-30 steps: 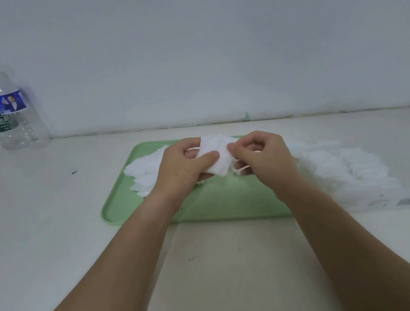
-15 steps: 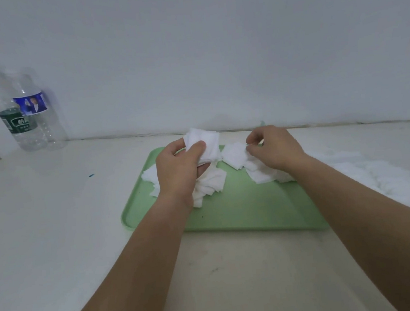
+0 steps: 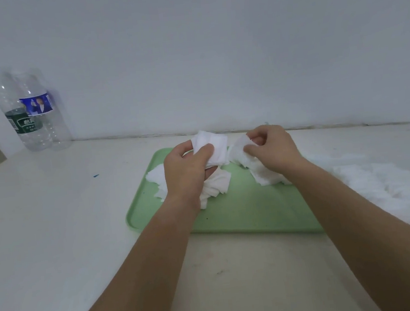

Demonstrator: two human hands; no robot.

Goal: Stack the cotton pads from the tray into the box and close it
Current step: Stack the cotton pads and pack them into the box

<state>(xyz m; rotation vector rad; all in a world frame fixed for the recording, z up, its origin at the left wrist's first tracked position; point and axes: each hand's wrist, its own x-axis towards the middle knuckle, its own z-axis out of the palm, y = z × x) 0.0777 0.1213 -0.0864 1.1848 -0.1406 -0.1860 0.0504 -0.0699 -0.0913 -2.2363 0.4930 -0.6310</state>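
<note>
A pale green tray lies on the white table with white square cotton pads scattered over its far half. My left hand grips a small stack of pads above the tray, thumb across the front. My right hand pinches a single pad just right of that stack. Loose pads lie fanned under my left hand, and more pads lie under my right wrist. No box shows clearly in view.
Two clear plastic bottles stand at the far left against the wall. A heap of white cotton in clear wrapping lies on the table right of the tray. The white wall runs close behind the tray.
My right hand has lifted a single pad off the tray toward the stack in my left hand. The view has shifted, so the tray sits further right.
</note>
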